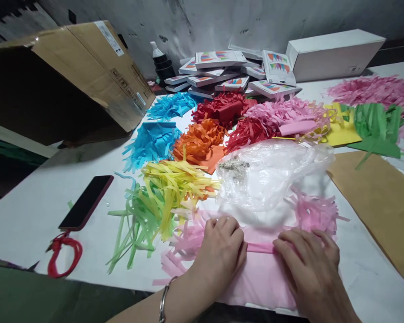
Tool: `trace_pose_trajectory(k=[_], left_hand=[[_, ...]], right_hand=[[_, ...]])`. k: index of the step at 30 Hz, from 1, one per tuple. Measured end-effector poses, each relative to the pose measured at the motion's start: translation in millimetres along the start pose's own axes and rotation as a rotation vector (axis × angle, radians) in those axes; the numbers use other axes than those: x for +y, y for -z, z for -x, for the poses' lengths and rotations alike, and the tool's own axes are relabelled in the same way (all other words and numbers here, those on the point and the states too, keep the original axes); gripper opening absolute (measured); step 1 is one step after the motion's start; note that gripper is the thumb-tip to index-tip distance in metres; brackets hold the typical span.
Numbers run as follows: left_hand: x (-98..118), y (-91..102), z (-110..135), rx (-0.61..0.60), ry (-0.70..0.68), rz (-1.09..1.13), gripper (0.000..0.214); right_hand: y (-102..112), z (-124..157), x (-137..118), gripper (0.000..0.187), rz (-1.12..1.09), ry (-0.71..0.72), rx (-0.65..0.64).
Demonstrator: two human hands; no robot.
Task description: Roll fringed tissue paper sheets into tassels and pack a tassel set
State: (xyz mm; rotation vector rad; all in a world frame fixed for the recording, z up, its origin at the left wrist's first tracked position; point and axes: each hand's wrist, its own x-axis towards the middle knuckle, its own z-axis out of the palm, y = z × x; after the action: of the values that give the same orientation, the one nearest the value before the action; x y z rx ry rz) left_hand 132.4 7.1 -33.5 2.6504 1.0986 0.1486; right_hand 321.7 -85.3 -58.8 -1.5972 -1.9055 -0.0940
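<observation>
A sheet of pink tissue paper (260,273) with fringed ends lies at the table's near edge. Both my hands press on its rolled middle strip (260,247). My left hand (222,249) has its fingers curled down on the left part of the roll, a bracelet on its wrist. My right hand (308,260) grips the right part, fingers bent over it. Pink fringe (314,211) fans out to the right and left of the hands.
A clear plastic bag (272,172) lies just beyond my hands. Yellow and green fringed paper (161,197), orange, blue, red and pink bundles fill the middle. A dark phone (86,202) with a red strap lies left. A cardboard box (63,76), stacked small boxes (232,72), brown paper (380,206).
</observation>
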Motion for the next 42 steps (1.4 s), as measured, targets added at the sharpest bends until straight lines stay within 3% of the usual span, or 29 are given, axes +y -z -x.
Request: trace_pose_trajectory(k=[4,10,13,17,23,32,35,38,42], left_hand=[[-2.5,-0.8,6.0,0.079,-0.06,0.056,0.01],[-5.2,-2.1,11.6,0.215,-0.26,0.078,0.016],[-4.7,-3.4,10.4,0.26,-0.295,0.123,0.022],[-5.7,-4.7,9.9,0.205,-0.251,0.199,0.022],[-10.4,-3.0,13.3,0.145,-0.224,0.249,0.015],[6.8,3.6,7.9,-0.002,-0.03,0.082,0.012],[5.9,3.5,6.0,0.03,-0.158,0.015,0.01],[2.9,-0.9,3.5,0.07,-0.349,-0.057,0.008],[1.1,-8.8,-2.9,0.12,-0.395,-0.128,0.017]], right_hand=[[-3.5,-1.8,-2.6,0.027,0.01,0.18,-0.046],[-10.8,-8.1,-7.3,0.021,-0.114,0.057,-0.044],[-15.8,-10.2,-13.6,0.029,-0.11,0.092,-0.05],[-13.7,-7.3,-10.2,0.036,-0.144,0.125,-0.082],[4.9,10.6,15.8,0.028,-0.167,0.137,-0.053],[-5.5,2.6,-6.3,0.022,-0.096,-0.156,0.019],[-4.7,1.7,-6.0,0.023,-0.093,-0.173,0.001],[-5.8,4.7,-3.5,0.027,-0.104,-0.058,-0.018],[-12.6,4.3,-5.9,0.029,-0.047,0.084,-0.011]])
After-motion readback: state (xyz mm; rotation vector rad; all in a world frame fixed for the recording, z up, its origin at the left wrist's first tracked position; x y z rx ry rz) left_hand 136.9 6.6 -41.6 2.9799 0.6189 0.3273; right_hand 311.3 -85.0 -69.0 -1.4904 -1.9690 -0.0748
